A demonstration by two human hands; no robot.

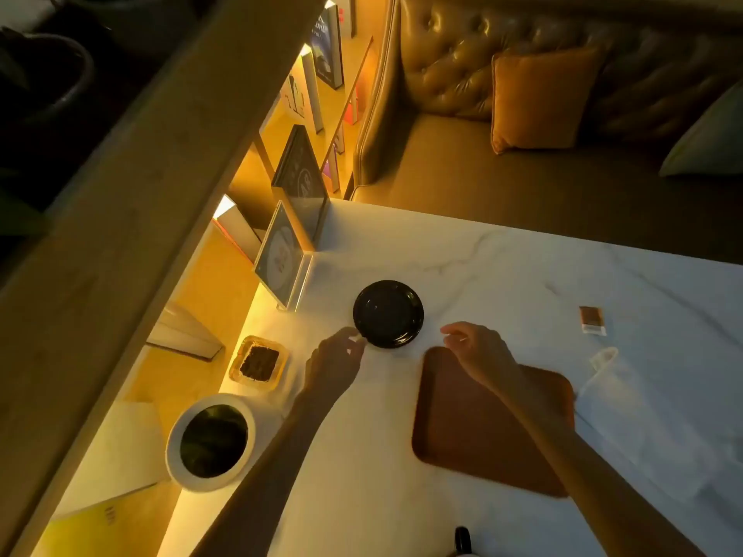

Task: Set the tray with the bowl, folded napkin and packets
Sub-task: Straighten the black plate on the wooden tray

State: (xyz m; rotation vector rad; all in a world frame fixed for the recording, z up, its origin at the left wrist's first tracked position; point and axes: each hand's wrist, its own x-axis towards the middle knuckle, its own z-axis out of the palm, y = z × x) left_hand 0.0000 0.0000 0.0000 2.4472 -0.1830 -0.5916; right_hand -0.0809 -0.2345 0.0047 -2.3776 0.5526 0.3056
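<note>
A black round bowl (388,314) sits on the white marble table (502,267), just beyond the brown tray (462,428). My left hand (333,363) is at the bowl's near-left rim, fingertips close to or touching it. My right hand (478,355) hovers over the tray's far corner, to the right of the bowl, fingers loosely curled and holding nothing. A white napkin (643,416) lies unfolded to the right of the tray. One brown packet (592,320) lies on the table further right, and a pale packet (603,357) rests at the napkin's far corner.
A white pot with a dark plant (211,442) and a small square dish with dark contents (259,363) stand at the table's left edge. An acrylic sign holder (281,259) stands behind the bowl. A leather sofa with cushions (542,98) lies beyond the table.
</note>
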